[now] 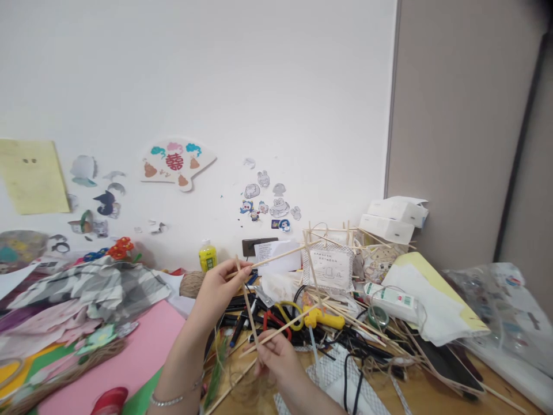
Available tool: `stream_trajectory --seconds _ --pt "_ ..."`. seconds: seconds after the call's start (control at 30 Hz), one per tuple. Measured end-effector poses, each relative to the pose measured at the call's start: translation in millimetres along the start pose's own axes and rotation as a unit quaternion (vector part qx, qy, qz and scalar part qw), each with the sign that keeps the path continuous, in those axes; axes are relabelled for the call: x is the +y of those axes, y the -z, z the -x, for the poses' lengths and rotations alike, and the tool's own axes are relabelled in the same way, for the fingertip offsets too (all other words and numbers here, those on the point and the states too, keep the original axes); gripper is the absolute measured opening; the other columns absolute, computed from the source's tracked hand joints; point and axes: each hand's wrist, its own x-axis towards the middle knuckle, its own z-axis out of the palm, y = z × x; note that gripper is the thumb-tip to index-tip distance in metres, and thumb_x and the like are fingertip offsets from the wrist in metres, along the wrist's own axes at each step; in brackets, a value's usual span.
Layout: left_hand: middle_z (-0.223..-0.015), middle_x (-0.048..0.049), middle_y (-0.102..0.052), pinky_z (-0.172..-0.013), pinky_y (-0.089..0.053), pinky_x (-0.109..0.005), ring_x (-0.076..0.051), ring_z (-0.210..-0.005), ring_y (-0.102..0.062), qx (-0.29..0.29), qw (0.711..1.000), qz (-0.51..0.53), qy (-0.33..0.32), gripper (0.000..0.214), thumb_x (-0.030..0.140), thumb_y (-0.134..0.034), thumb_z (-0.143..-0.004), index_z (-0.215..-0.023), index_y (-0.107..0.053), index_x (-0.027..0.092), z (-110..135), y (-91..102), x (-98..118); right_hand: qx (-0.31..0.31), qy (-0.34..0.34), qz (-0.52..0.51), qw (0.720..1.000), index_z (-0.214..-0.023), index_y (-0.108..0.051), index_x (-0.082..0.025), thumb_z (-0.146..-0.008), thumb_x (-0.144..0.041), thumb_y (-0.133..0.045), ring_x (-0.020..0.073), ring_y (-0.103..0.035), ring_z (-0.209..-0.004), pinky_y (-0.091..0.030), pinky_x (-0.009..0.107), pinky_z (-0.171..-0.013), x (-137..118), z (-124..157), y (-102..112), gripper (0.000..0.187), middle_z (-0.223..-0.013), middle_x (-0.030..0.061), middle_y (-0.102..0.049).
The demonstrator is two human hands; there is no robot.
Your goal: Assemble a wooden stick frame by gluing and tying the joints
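At the left of the surface (440, 399), a checked cloth (108, 288) is heaped behind a pink sheet (129, 357). Farther right, a yellow bottle (208, 257) is stood near the wall.

Next, the left hand (223, 288) is raised, its thumb and fingers pinched on the upper left corner of a stick frame (249, 311). The frame is made up of four thin sticks and is held above the clutter, to the right of this hand. No clear long axis is given by its squarish outline. The near upright is run between the two hands, tilted, its top leaning left; the top stick (280, 255) and lower stick (294, 322) are slanted up toward the right.

The lower left corner is pinched by the right hand (279, 354), placed below and to the right of the left. The far upright (312, 269) is gripped by neither hand. Whether the corners are bonded cannot be told.

Beside the lower right corner, a yellow glue gun (326, 318) is seen, nearer the right hand. Behind, a framed drawing (332, 270) is propped, with white boxes (391, 219) stacked farther right.
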Motion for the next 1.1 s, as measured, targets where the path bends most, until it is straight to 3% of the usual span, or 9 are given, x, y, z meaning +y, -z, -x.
stream_trajectory --seconds 0.17,0.43,0.73,1.1 --pt "-0.081 -0.0049 -0.07 -0.062 -0.046 -0.024 -0.019 -0.074 -0.062 -0.006 1.0 0.003 -0.004 0.031 0.046 -0.063 -0.069 -0.077 -0.066 0.016 0 -1.0 -1 0.0 -0.016 -0.006 1.0 -0.079 -0.055 -0.018 -0.056 -0.051 -0.079 0.0078 -0.052 -0.043 -0.039 0.021 -0.048 4 -1 3 0.047 -0.07 0.0006 -0.066" --pt "-0.086 -0.0068 -0.07 -0.068 -0.047 -0.027 -0.022 -0.082 -0.063 -0.007 1.0 0.009 -0.013 0.029 0.044 -0.062 -0.07 -0.077 -0.065 0.016 -3 -2.8 -5 0.016 -0.021 -0.001 1.0 -0.076 -0.056 -0.018 -0.051 -0.054 -0.08 0.0081 -0.05 -0.043 -0.037 0.021 -0.048 6 -2 4 0.05 -0.062 -0.002 -0.063" --pt "-0.082 -0.006 -0.07 -0.064 -0.047 -0.027 -0.022 -0.08 -0.063 -0.003 1.0 0.014 -0.01 0.03 0.044 -0.063 -0.07 -0.08 -0.066 0.016 -2 -2.5 -6 0.016 -0.021 0.018 0.999 -0.077 -0.058 -0.016 -0.059 -0.051 -0.077 0.008 -0.049 -0.046 -0.035 0.02 -0.049 -9 8 -1 0.044 -0.062 -0.0025 -0.061" --pt "-0.082 -0.0062 -0.07 -0.06 -0.047 -0.025 -0.021 -0.077 -0.063 -0.012 1.0 0.02 -0.016 0.029 0.043 -0.063 -0.071 -0.08 -0.066 0.016 -2 -3.3 -4 0.037 -0.036 0.005 0.999 -0.076 -0.057 -0.017 -0.054 -0.051 -0.08 0.0086 -0.05 -0.048 -0.038 0.022 -0.053 -10 8 -4 0.046 -0.059 -0.0041 -0.058"
